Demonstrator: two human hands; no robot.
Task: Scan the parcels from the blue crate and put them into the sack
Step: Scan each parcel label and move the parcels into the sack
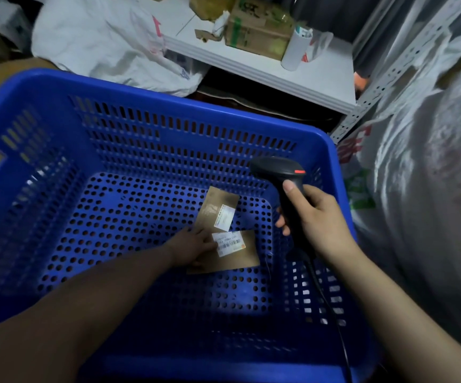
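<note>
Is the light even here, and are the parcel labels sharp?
Head view: uneven light; the right hand gripping the black handheld scanner is bright, the left hand on the near brown cardboard parcel is shadowed; its white label is soft, hardly readable.
</note>
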